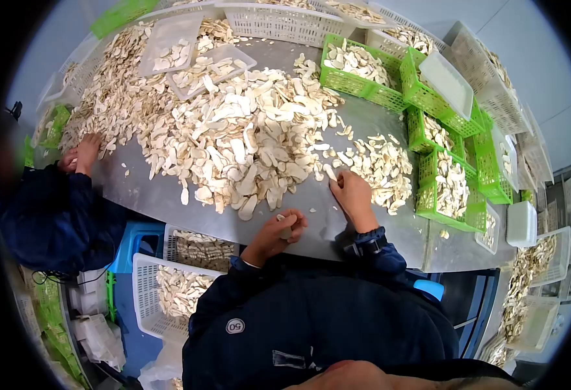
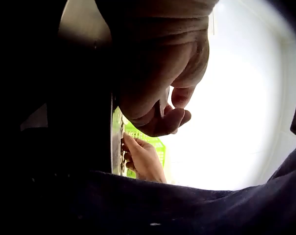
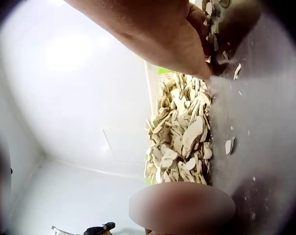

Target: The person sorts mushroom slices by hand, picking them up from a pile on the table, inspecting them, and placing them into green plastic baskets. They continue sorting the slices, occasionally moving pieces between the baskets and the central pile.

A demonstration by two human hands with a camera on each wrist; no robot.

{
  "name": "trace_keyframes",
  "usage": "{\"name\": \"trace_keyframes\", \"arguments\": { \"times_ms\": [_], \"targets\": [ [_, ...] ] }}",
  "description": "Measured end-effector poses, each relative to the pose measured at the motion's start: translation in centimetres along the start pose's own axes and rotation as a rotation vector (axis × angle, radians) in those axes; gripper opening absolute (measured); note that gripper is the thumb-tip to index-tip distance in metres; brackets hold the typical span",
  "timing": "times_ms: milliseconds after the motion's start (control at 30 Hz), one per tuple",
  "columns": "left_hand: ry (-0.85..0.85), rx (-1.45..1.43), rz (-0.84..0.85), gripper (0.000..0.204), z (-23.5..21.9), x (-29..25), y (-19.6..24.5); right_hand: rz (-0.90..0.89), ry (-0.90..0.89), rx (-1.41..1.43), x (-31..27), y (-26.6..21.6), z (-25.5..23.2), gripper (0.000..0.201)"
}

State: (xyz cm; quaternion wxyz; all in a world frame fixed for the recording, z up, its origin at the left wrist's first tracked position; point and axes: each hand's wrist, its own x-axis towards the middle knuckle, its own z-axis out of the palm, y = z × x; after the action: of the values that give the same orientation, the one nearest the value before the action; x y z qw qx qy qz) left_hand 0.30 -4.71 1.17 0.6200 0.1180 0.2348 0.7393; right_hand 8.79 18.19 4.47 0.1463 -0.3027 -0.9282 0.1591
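Pale dried slices lie in a large heap [image 1: 253, 130] on the metal table [image 1: 389, 231], with a smaller pile [image 1: 389, 172] to its right. The left hand [image 1: 276, 235], near the table's front edge, curls its fingers round a slice [image 1: 285, 224]; the left wrist view shows that slice [image 2: 162, 104] in the left hand [image 2: 160, 73]. Between heap and small pile, the right hand [image 1: 352, 195] pinches a slice [image 1: 329, 172] at its fingertips. In the right wrist view the right hand [image 3: 157, 34] hides its fingertips, and loose slices [image 3: 229, 146] lie nearby.
Green baskets [image 1: 451, 185] of slices stand at the right, white crates [image 1: 279, 23] along the back. Clear trays [image 1: 168, 49] sit on the heap. Another person's hand [image 1: 87, 153] is at the left end. A white crate [image 1: 149, 299] stands below the front edge.
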Motion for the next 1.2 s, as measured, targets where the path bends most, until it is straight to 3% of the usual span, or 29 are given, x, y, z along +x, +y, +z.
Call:
{"name": "trace_keyframes", "arguments": {
  "times_ms": [133, 267, 367, 500, 800, 900, 1000, 1067, 1133, 1167, 1200],
  "targets": [
    [0.007, -0.012, 0.007, 0.021, 0.0, 0.1, -0.3, -0.012, 0.072, 0.058, -0.4, 1.6, -0.5, 0.024],
    [-0.018, -0.012, 0.01, 0.019, -0.6, 0.2, -0.5, 0.248, -0.225, 0.729, -0.8, 2.6, -0.9, 0.023],
    [-0.007, -0.022, -0.009, 0.02, -0.4, 0.2, -0.4, 0.33, -0.415, 0.861, -0.8, 1.3, -2.2, 0.025],
    [-0.021, -0.053, -0.02, 0.021, -0.6, 0.3, -0.4, 0.241, -0.554, 0.913, 0.1, 0.4, -2.9, 0.024],
    [-0.008, -0.061, -0.013, 0.021, -0.5, 0.2, -0.5, 0.139, -0.577, 0.951, -0.6, -0.2, -2.5, 0.016],
    [-0.015, -0.063, -0.007, 0.021, -0.6, 0.2, -0.5, 0.248, -0.51, 0.96, -1.0, 0.2, -2.9, 0.015],
    [-0.021, -0.056, -0.001, 0.021, -0.5, 0.2, -0.5, 0.268, -0.32, 0.881, -0.8, 1.8, -4.3, 0.013],
    [-0.014, -0.045, -0.001, 0.021, -0.6, 0.2, -0.5, 0.265, 0.15, 1.112, -0.5, 3.6, -4.8, 0.014],
    [0.003, -0.032, -0.007, 0.02, -0.6, 0.1, -0.6, 0.129, 0.543, 1.423, 0.3, 4.6, -7.0, 0.018],
    [0.0, -0.028, -0.004, 0.02, -0.5, 0.1, -0.6, 0.235, 0.683, 1.56, 0.7, 3.9, -8.5, 0.02],
    [-0.005, -0.024, -0.001, 0.02, -0.5, 0.2, -0.5, 0.239, 0.693, 1.542, 0.9, 3.6, -8.9, 0.019]
  ]
}}
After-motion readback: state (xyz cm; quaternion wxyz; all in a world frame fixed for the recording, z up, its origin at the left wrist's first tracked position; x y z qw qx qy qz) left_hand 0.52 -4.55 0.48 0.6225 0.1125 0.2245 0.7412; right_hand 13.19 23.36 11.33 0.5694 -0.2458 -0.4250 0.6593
